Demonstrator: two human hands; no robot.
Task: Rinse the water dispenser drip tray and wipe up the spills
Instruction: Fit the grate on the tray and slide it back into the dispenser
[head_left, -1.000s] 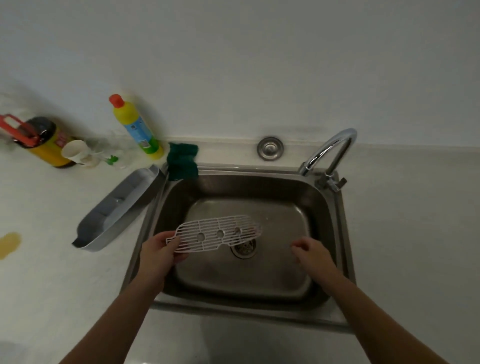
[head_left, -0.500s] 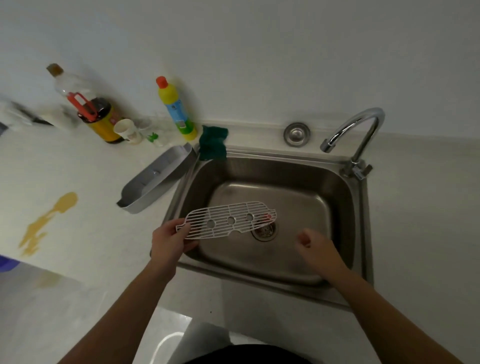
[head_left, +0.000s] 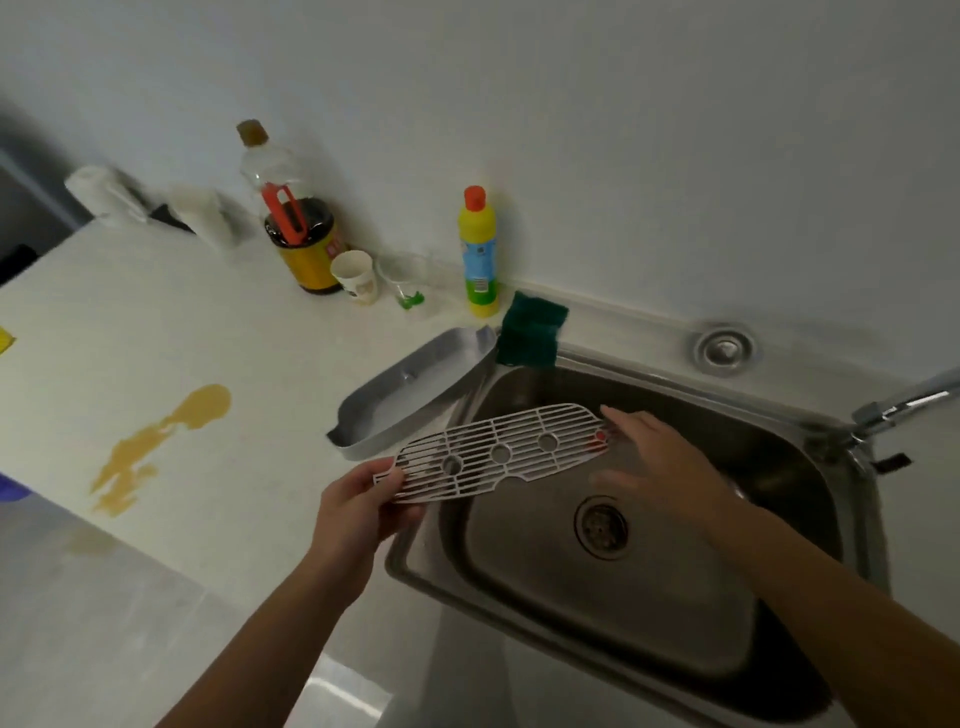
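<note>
My left hand (head_left: 358, 512) grips the left end of a white slotted drip tray grate (head_left: 498, 452) and holds it level over the left edge of the steel sink (head_left: 810, 452). My right hand (head_left: 660, 467) is open, with its fingertips at the grate's right end near a red mark. The grey drip tray base (head_left: 410, 389) lies on the counter, leaning against the sink's left rim. A green sponge (head_left: 530, 335) rests at the sink's back left corner. A yellow-brown spill (head_left: 156, 441) stains the counter at left.
A yellow detergent bottle (head_left: 479, 254), a paper cup (head_left: 356, 275), a clear glass (head_left: 405, 283) and a dark sauce bottle (head_left: 301, 228) stand along the wall. The tap (head_left: 904, 402) reaches in from the right. The sink drain (head_left: 601, 526) is uncovered. The counter edge runs along the lower left.
The view has swung left, showing more counter and the spill. My left hand carried the grate leftward to the sink's edge. My right hand rose from the basin to the grate's right end.
</note>
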